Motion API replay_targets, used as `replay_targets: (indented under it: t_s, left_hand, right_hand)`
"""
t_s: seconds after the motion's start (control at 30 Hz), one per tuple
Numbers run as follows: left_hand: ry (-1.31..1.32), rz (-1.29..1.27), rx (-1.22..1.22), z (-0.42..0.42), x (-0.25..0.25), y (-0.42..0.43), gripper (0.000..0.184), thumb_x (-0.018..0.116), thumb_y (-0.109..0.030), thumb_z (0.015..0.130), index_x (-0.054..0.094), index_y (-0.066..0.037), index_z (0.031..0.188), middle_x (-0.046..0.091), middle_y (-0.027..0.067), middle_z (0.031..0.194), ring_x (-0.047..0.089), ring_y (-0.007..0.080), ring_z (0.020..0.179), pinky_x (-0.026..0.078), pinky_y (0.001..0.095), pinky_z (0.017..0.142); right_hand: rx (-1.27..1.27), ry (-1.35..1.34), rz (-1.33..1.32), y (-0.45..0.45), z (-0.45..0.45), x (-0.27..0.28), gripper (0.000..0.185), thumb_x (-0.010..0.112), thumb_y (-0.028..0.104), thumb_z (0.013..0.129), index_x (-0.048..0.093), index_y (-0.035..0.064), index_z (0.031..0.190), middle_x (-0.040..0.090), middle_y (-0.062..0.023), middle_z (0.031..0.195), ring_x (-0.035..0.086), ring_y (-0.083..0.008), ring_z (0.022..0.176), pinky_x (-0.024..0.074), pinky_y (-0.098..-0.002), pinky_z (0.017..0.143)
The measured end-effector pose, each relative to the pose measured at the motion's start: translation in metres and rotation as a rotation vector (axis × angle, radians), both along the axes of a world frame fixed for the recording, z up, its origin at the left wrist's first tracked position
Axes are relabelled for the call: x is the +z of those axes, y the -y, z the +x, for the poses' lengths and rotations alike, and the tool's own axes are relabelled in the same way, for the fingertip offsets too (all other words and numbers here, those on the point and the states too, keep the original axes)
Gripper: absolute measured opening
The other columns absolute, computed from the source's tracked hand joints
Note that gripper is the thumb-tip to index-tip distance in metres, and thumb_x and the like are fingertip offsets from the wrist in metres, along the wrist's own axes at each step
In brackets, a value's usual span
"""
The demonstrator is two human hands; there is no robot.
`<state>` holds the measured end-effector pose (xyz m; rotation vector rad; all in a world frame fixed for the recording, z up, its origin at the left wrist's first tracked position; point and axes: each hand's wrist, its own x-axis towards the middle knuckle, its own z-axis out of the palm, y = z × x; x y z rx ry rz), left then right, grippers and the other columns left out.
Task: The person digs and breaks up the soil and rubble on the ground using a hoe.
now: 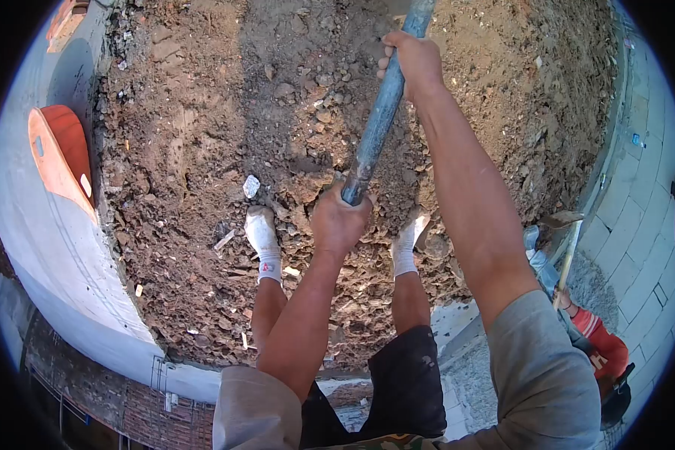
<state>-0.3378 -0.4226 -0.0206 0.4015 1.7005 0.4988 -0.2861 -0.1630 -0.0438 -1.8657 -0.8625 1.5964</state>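
A long, scuffed blue pole (383, 112) slants across the upper middle, over the broken soil. My left hand (340, 219) is wrapped round its lower end, close in front of my body. Farther up, my right hand (415, 64) grips the same pole with the arm stretched out. The far end of the pole runs out at the top edge, so whatever it carries there is hidden. Below my hands, my feet in white socks stand apart on loose brown earth (184, 225). A pale stone (251, 186) lies just ahead of my left foot.
On the left, an orange curved plastic object (66, 154) leans by a pale wall (90, 277). At the lower right, another person in a red top (604, 346) holds a long-handled tool (570, 255). Grey paving (637, 202) borders the soil on the right.
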Motion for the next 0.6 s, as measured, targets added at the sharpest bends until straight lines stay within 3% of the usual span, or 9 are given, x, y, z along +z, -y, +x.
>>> replay_targets:
  t_s: [0.07,0.1,0.17,0.2,0.27,0.33,0.4,0.5,0.6]
  left_hand:
    - [0.056,-0.181,0.029,-0.001,0.029,0.032,0.025,0.074,-0.023,0.078,0.058,-0.003,0.077,0.055,0.0010,0.058,0.050,0.0094,0.050,0.042,0.0290,0.049]
    - [0.069,-0.285,0.025,0.013,0.040,0.068,0.033,0.074,-0.030,0.076,0.063,0.000,0.084,0.061,0.0080,0.065,0.056,0.0163,0.055,0.048,0.0322,0.057]
    - [0.186,-0.408,0.219,0.037,0.090,0.107,0.026,0.076,-0.022,0.076,0.060,-0.002,0.071,0.057,0.0026,0.059,0.053,0.0114,0.052,0.045,0.0302,0.052]
    - [0.298,-0.532,0.303,0.057,0.105,0.142,0.028,0.076,-0.023,0.076,0.058,-0.003,0.066,0.054,0.0016,0.054,0.052,0.0113,0.047,0.042,0.0303,0.047]
    - [0.322,-0.667,0.317,0.091,0.113,0.213,0.031,0.078,-0.026,0.075,0.059,-0.004,0.064,0.057,0.0035,0.054,0.053,0.0114,0.045,0.042,0.0306,0.046]
    - [0.203,-0.665,0.077,0.082,0.125,0.261,0.033,0.078,-0.030,0.074,0.061,-0.003,0.067,0.063,0.0074,0.059,0.060,0.0181,0.053,0.046,0.0345,0.052]
    - [0.188,-0.779,-0.184,0.094,0.145,0.333,0.035,0.077,-0.036,0.073,0.065,-0.003,0.075,0.067,0.0122,0.070,0.067,0.0299,0.068,0.050,0.0409,0.062]
    - [0.101,-0.893,-0.532,0.125,0.174,0.344,0.036,0.076,-0.039,0.072,0.067,-0.006,0.086,0.069,0.0149,0.078,0.066,0.0382,0.080,0.050,0.0450,0.070]
    - [0.063,-0.654,-0.421,0.135,0.157,0.296,0.038,0.075,-0.039,0.071,0.067,-0.008,0.090,0.068,0.0151,0.079,0.066,0.0380,0.080,0.050,0.0450,0.071]
  right_hand:
    - [0.106,0.065,-0.246,0.055,-0.006,-0.034,0.010,0.060,0.008,0.081,0.055,-0.0013,0.081,0.055,-0.0088,0.067,0.056,-0.0181,0.053,0.0513,-0.0348,0.049]
    - [0.135,0.103,-0.315,0.086,-0.007,-0.035,0.010,0.059,0.005,0.081,0.055,-0.0033,0.081,0.056,-0.0108,0.067,0.055,-0.0199,0.051,0.0491,-0.0353,0.045]
    - [0.268,0.156,-0.451,0.143,0.002,-0.018,0.019,0.063,0.009,0.079,0.056,-0.0072,0.087,0.060,-0.0161,0.065,0.061,-0.0243,0.046,0.0482,-0.0372,0.041]
    - [0.351,0.209,-0.502,0.178,0.008,-0.008,0.025,0.063,0.012,0.079,0.056,-0.0075,0.093,0.061,-0.0164,0.066,0.062,-0.0234,0.048,0.0504,-0.0368,0.046]
    - [0.553,0.370,-0.589,0.261,0.033,-0.018,0.035,0.064,0.016,0.079,0.055,-0.0062,0.104,0.066,-0.0225,0.085,0.068,-0.0313,0.078,0.0533,-0.0395,0.071]
    - [0.483,0.404,-0.496,0.336,0.050,-0.002,0.035,0.062,0.016,0.080,0.055,-0.0036,0.108,0.065,-0.0209,0.084,0.067,-0.0301,0.074,0.0527,-0.0385,0.068]
    - [0.224,0.222,-0.749,0.377,0.075,0.035,0.038,0.062,0.014,0.079,0.054,-0.0034,0.112,0.063,-0.0130,0.073,0.063,-0.0197,0.057,0.0510,-0.0327,0.056]
    - [0.110,0.229,-0.737,0.398,0.109,0.075,0.031,0.062,0.011,0.078,0.052,-0.0018,0.105,0.059,-0.0094,0.067,0.060,-0.0169,0.050,0.0494,-0.0314,0.049]
    - [-0.017,0.210,-0.624,0.331,0.140,0.092,0.022,0.062,0.006,0.078,0.049,0.0007,0.096,0.056,-0.0079,0.063,0.059,-0.0171,0.048,0.0486,-0.0317,0.044]
